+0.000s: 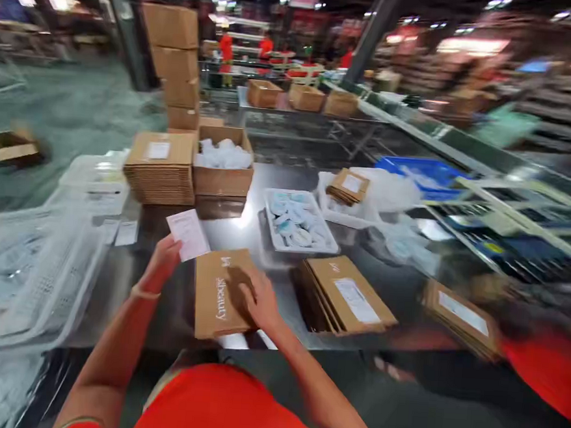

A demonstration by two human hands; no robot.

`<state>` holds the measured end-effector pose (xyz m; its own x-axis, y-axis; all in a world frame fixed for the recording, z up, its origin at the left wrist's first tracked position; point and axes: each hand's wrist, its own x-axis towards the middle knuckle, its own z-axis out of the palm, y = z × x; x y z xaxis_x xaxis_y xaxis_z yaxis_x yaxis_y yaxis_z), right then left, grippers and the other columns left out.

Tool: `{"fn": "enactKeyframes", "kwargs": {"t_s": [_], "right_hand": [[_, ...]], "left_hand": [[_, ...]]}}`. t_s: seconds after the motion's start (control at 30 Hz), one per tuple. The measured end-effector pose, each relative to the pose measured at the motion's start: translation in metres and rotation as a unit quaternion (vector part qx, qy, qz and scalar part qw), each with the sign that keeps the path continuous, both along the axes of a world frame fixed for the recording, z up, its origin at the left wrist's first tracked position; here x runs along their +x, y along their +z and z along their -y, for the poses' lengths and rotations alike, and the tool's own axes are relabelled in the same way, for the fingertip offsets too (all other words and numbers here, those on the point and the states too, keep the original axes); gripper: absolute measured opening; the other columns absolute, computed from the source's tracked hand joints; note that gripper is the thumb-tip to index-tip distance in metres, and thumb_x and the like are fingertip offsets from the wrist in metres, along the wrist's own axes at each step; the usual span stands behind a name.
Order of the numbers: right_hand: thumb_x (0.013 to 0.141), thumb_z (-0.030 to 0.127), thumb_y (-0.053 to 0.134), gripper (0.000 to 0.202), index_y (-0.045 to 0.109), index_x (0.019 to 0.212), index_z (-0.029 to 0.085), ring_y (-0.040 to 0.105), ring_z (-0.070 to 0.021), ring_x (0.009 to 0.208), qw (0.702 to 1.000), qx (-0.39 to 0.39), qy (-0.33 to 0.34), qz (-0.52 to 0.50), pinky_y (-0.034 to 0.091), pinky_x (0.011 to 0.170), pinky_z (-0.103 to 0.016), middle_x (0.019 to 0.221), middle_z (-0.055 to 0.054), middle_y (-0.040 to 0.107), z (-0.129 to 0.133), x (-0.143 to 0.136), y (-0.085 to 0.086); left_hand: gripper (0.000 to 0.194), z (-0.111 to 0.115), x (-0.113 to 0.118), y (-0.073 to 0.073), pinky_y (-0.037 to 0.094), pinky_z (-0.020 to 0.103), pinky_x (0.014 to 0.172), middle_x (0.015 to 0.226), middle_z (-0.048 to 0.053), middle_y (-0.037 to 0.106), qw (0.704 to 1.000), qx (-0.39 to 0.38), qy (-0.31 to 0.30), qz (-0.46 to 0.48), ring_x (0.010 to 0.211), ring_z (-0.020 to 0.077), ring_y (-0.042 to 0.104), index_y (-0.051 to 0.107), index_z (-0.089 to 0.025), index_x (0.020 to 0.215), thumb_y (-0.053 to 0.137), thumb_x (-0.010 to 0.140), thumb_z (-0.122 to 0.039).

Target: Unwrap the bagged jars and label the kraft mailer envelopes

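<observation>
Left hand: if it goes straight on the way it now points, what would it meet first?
Past the paper it holds, the left hand would probably meet the open box of white items first; depth is unclear, so it might pass above.

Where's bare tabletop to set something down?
Bare table shows between the left basket and the left forearm; a narrow strip between the box under the right hand and the labelled stack; and behind the pouch tray, right of the open carton. Crowded: back right, with white bin, plastic bags, blue crate.
</observation>
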<state>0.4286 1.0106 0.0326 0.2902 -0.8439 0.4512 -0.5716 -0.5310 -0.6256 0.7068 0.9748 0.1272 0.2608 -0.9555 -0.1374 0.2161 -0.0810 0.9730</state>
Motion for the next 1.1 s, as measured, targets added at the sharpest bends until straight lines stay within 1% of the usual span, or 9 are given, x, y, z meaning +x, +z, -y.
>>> {"fn": "enactKeyframes", "kwargs": {"t_s": [0.03,0.13,0.27,0.33,0.4,0.5,0.7,0.9,1.1], "right_hand": [[0.106,0.037,0.051,0.036,0.069,0.134,0.023,0.071,-0.0278,0.121,0.999,0.007,0.033,-0.006,0.059,0.106,-0.048,0.130,-0.013,0.076,0.006,0.009,0.000],[0.106,0.037,0.050,0.038,0.067,0.138,0.024,0.070,-0.0290,0.124,0.995,0.019,0.098,-0.016,0.058,0.108,-0.051,0.132,-0.012,0.075,0.014,0.024,-0.009],[0.106,0.037,0.050,0.037,0.068,0.135,0.023,0.070,-0.0303,0.123,0.990,0.022,0.129,-0.044,0.058,0.107,-0.053,0.132,-0.013,0.075,0.013,0.027,-0.026],[0.105,0.038,0.050,0.038,0.068,0.135,0.022,0.069,-0.0305,0.124,0.989,0.024,0.135,-0.062,0.058,0.107,-0.053,0.133,-0.015,0.074,0.013,0.030,-0.032],[0.106,0.038,0.049,0.039,0.067,0.136,0.021,0.068,-0.0309,0.127,0.989,0.026,0.126,-0.075,0.056,0.109,-0.054,0.136,-0.016,0.072,0.015,0.035,-0.038],[0.106,0.040,0.048,0.041,0.066,0.137,0.019,0.064,-0.0317,0.132,0.991,0.031,0.090,-0.093,0.053,0.112,-0.055,0.139,-0.018,0.070,0.017,0.047,-0.048],[0.108,0.047,0.043,0.048,0.064,0.141,0.020,0.053,-0.0379,0.144,0.978,0.065,0.002,-0.197,0.048,0.110,-0.063,0.155,-0.021,0.057,0.011,0.064,-0.061],[0.109,0.051,0.039,0.050,0.062,0.144,0.023,0.055,-0.0345,0.144,0.967,0.039,-0.010,-0.251,0.051,0.107,-0.054,0.157,-0.018,0.058,0.007,0.055,-0.061],[0.110,0.053,0.034,0.054,0.065,0.140,0.020,0.058,-0.0334,0.141,0.956,0.004,-0.021,-0.292,0.054,0.103,-0.050,0.153,-0.018,0.061,0.004,0.049,-0.061]], "left_hand": [[0.051,0.003,0.002,-0.005,0.065,0.052,0.091,0.098,0.016,0.083,0.999,0.015,0.027,-0.023,0.109,0.0404,0.077,0.075,-0.015,0.106,0.089,0.067,-0.044],[0.051,0.003,0.012,-0.019,0.063,0.053,0.095,0.106,0.015,0.083,0.996,0.010,0.033,-0.085,0.112,0.0383,0.077,0.072,-0.014,0.109,0.091,0.067,-0.036],[0.044,-0.007,0.025,-0.028,0.062,0.055,0.097,0.106,0.015,0.083,0.993,-0.006,0.035,-0.113,0.112,0.0381,0.077,0.070,-0.014,0.100,0.092,0.064,-0.029],[0.042,-0.006,0.034,-0.032,0.061,0.055,0.098,0.105,0.014,0.083,0.993,-0.005,0.037,-0.113,0.111,0.0380,0.076,0.070,-0.015,0.098,0.092,0.065,-0.029],[0.042,-0.001,0.043,-0.036,0.060,0.056,0.099,0.103,0.014,0.083,0.993,-0.003,0.038,-0.115,0.113,0.0382,0.076,0.070,-0.015,0.098,0.092,0.065,-0.028],[0.043,0.013,0.061,-0.042,0.059,0.059,0.103,0.105,0.014,0.083,0.992,0.002,0.033,-0.120,0.117,0.0389,0.075,0.069,-0.015,0.099,0.093,0.065,-0.027],[0.045,0.040,0.112,-0.060,0.058,0.060,0.104,0.108,0.014,0.082,0.993,0.014,-0.009,-0.116,0.117,0.0392,0.074,0.069,-0.016,0.104,0.094,0.068,-0.029],[0.046,0.070,0.154,-0.081,0.057,0.060,0.105,0.111,0.014,0.082,0.994,0.035,-0.015,-0.105,0.115,0.0367,0.074,0.068,-0.017,0.106,0.093,0.071,-0.032],[0.043,0.103,0.175,-0.089,0.058,0.056,0.102,0.111,0.015,0.081,0.994,0.055,-0.018,-0.092,0.110,0.0343,0.075,0.066,-0.017,0.103,0.091,0.072,-0.033]]}}
